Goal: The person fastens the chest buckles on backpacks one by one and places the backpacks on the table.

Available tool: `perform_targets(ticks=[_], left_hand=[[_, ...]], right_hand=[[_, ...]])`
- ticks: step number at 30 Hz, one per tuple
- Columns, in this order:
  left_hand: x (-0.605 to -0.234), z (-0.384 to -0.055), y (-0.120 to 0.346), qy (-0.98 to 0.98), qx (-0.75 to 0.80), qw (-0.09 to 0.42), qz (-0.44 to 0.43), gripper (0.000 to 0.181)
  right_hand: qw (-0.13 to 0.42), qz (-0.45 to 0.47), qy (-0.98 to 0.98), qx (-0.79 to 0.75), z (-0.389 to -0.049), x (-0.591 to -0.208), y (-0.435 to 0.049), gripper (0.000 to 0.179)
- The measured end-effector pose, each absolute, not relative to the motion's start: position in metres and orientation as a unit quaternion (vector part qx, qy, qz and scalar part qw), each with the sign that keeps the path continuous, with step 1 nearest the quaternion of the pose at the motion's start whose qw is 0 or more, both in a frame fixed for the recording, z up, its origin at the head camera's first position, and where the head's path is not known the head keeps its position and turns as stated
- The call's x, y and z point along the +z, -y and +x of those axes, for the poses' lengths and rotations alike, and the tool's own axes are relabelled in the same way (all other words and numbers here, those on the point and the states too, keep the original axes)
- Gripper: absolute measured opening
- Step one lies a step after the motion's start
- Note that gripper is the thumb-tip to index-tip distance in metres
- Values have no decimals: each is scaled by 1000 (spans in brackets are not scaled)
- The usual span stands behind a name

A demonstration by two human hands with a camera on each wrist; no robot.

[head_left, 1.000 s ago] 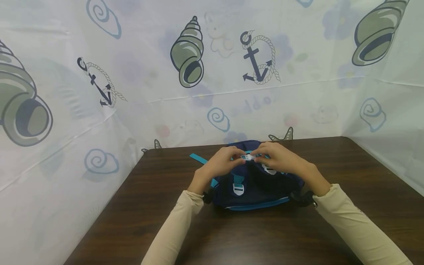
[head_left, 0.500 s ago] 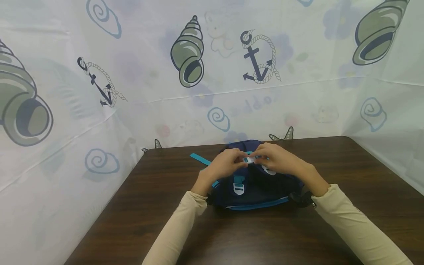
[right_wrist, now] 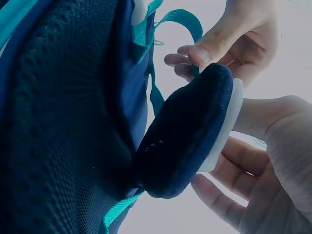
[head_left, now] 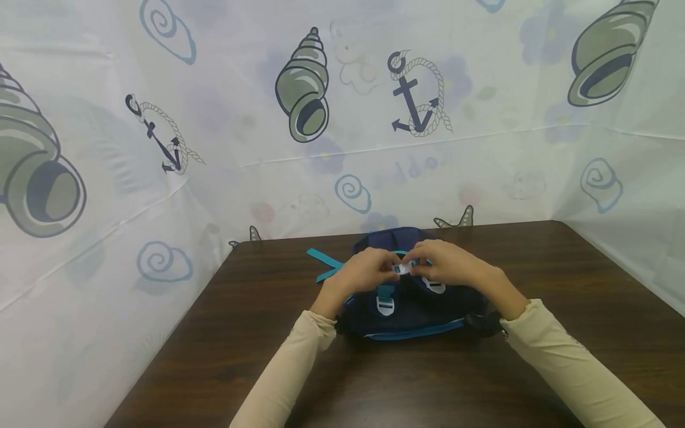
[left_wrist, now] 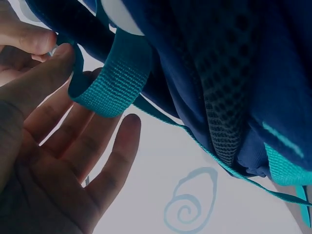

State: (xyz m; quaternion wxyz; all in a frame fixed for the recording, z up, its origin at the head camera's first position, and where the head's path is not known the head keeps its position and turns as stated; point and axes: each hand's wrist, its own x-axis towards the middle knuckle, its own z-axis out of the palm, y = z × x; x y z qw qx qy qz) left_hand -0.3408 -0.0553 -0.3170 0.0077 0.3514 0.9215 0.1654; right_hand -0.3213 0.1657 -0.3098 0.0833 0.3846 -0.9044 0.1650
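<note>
A dark navy backpack [head_left: 417, 312] with teal webbing lies on the table. Above its middle, the left hand [head_left: 366, 270] and the right hand [head_left: 446, 261] meet at a small white buckle [head_left: 402, 269], each pinching one side of it. In the left wrist view, the left hand [left_wrist: 68, 146] pinches the buckle end between thumb and index finger, its other fingers spread, while a teal strap [left_wrist: 119, 78] loops beside it. The right wrist view shows the right hand [right_wrist: 273, 165] behind a padded shoulder strap [right_wrist: 185, 131], which hides its fingertips.
Two more white strap adjusters, a left one [head_left: 385, 306] and a right one [head_left: 434, 286], sit on the shoulder straps. Loose teal strap ends [head_left: 323, 258] stick out to the left over the brown table [head_left: 241, 356]. A printed white curtain [head_left: 214, 119] stands behind and beside the table.
Both hands have come slightly lower and nearer with the buckle, still pinching it. More of the backpack's top shows behind them, and a second teal strap end has come into view at left.
</note>
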Motion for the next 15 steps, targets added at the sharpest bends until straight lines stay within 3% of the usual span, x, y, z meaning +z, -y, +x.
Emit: perform_targets(ticks=[10, 15], left_hand=[[-325, -341, 53, -929, 121, 31, 347, 26], [-330, -343, 51, -929, 116, 43, 349, 21]], right_hand=[[-5, 379, 905, 195, -327, -324, -163, 24], [-25, 368, 908, 199, -329, -329, -160, 13]])
